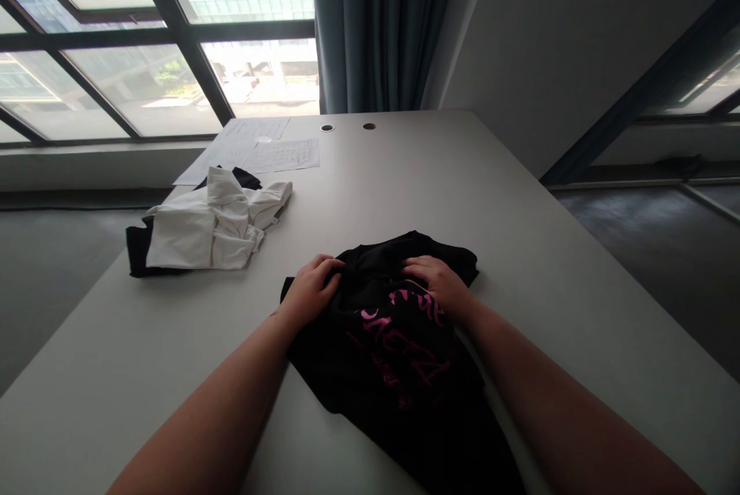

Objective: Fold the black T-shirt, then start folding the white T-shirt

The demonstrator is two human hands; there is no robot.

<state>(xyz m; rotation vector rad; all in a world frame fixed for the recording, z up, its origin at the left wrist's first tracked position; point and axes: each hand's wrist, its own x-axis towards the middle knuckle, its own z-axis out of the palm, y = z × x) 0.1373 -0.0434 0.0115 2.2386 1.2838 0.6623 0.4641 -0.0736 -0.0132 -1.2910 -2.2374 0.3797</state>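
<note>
On the table (370, 186), 2 loosely curled hands (312, 288) (442, 287) touch a black garment (398, 372).

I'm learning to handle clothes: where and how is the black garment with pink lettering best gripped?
Probably take the black garment by both sides of its far end, reaching in from the near side. The left hand and right hand rest there. It is bunched, a long part trailing nearward, so two grips may support it better than one.

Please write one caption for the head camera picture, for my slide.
Left hand and right hand on a black garment with pink lettering, a white garment farther left on the table.
</note>
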